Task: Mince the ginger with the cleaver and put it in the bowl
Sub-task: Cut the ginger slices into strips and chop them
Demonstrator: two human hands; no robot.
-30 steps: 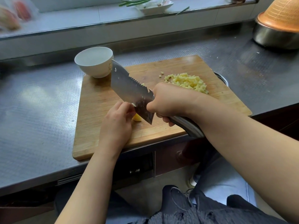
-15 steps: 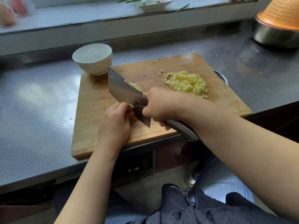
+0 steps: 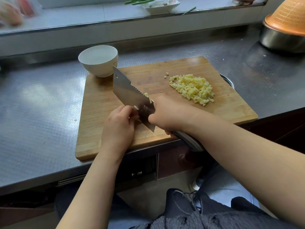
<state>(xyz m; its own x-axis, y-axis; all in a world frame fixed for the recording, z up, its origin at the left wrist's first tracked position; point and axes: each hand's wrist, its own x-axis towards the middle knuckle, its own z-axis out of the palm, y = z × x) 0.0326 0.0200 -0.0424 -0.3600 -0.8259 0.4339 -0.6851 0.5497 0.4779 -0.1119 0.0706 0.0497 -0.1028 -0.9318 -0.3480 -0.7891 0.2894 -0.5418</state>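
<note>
Ginger under the blade is almost wholly hidden: only a few pale yellow bits (image 3: 147, 96) show clinging to the far face of the broad steel cleaver (image 3: 130, 96), and whatever piece the left hand (image 3: 119, 128) steadies beneath its curled fingers cannot be made out. That hand rests on the near part of the rectangular wooden cutting board (image 3: 102, 103), knuckles against the flat of the blade. The right hand (image 3: 166, 113) is wrapped tightly round the cleaver's handle, which pokes out grey and striped below the wrist, past the board's near edge; the fingers themselves are tucked out of sight. The blade runs slantwise away from the hands, its tip pointing toward the small white ceramic bowl (image 3: 98, 61), which stands at the board's far left corner, partly over the edge; its inside looks bare, though glare washes it out. On the board's far right lies a heap of minced yellow ginger (image 3: 193, 87), a few stray bits just beside it. The board sits on a dull grey textured steel counter (image 3: 38, 104). Farther right, an orange woven plastic basket (image 3: 287, 17), cut off by the frame, sits upturned on a steel basin (image 3: 277, 40). On the back ledge a white dish (image 3: 162, 4) holds green stalks, cropped at the top.
</note>
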